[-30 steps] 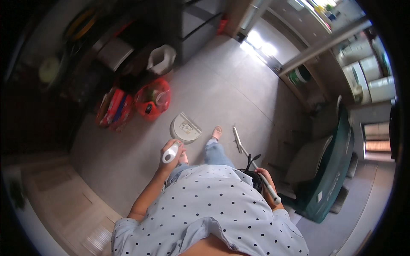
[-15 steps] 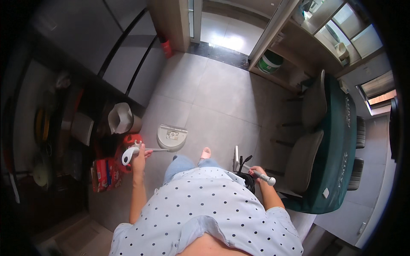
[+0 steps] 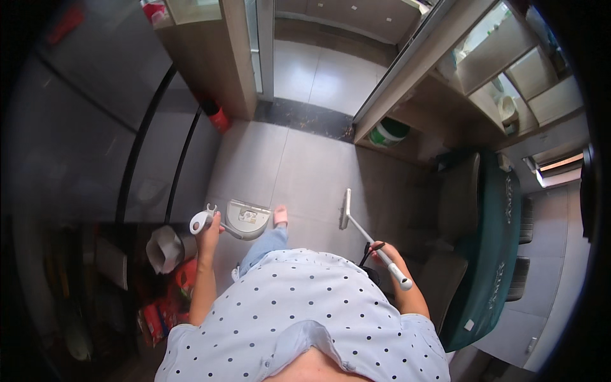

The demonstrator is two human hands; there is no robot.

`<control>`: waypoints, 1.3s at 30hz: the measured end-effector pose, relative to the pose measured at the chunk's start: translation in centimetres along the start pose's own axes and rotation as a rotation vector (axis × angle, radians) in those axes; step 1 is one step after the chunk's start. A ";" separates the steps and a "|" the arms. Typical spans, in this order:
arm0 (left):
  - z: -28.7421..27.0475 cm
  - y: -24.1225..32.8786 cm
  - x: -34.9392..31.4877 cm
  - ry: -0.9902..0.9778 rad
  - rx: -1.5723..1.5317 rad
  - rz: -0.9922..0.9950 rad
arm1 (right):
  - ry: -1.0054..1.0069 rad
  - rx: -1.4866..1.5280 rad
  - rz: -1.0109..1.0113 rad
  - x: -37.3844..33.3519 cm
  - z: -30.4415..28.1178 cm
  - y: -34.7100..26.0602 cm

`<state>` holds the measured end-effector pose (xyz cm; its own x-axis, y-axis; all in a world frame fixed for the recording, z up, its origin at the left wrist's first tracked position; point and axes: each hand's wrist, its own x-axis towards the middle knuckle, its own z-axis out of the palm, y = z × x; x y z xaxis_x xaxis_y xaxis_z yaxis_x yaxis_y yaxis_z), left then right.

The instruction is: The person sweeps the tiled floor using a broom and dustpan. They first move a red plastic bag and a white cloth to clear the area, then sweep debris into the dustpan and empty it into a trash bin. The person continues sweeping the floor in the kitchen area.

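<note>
My left hand (image 3: 208,234) is closed around the upper end of a long-handled dustpan (image 3: 247,221). The white grip top stands up out of that hand, and the light grey pan is low, in front of me and beside my pink-shod foot (image 3: 280,215). On the other side, my right hand (image 3: 384,252) is wrapped round the pole of a white and grey broom (image 3: 362,228). Its narrow head is forward, apart from the dustpan, and its rounded handle end points back toward me. A black strap or cord shows at my right hand, leading to a dark item half hidden by my shirt.
Ahead, a dark stone threshold (image 3: 303,120) crosses the doorway. Grey cabinets (image 3: 95,127) line the left, with a white bin (image 3: 164,249) and red packages (image 3: 156,321) below. At right are chairs (image 3: 459,191), a green-covered table (image 3: 484,267) and a green bucket (image 3: 389,133).
I have moved forward; the doorway is nearer, and the bin and red packages have slid back on the left. The broom head now reaches farther ahead. Both hands keep their holds.
</note>
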<state>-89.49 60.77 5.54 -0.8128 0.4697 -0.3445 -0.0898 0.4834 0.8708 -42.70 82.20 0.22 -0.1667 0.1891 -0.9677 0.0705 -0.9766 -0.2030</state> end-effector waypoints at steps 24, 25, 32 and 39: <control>29.3 33.7 38.5 -0.320 -0.233 0.181 | -0.149 -0.131 0.015 11.4 21.0 -53.2; 30.4 34.7 39.8 -0.308 -0.237 0.178 | -0.158 -0.115 -0.010 12.4 21.6 -54.8; 39.7 40.5 50.8 -0.332 -0.315 0.095 | -0.188 0.120 -0.025 16.9 24.2 -68.5; 47.5 42.3 62.7 -0.347 -0.314 0.090 | -0.073 0.209 -0.168 17.3 27.8 -77.8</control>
<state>-116.91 145.79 4.09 -0.5897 0.7444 -0.3133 -0.2409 0.2082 0.9480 -78.46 158.59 3.43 -0.2295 0.3494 -0.9084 -0.1676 -0.9336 -0.3167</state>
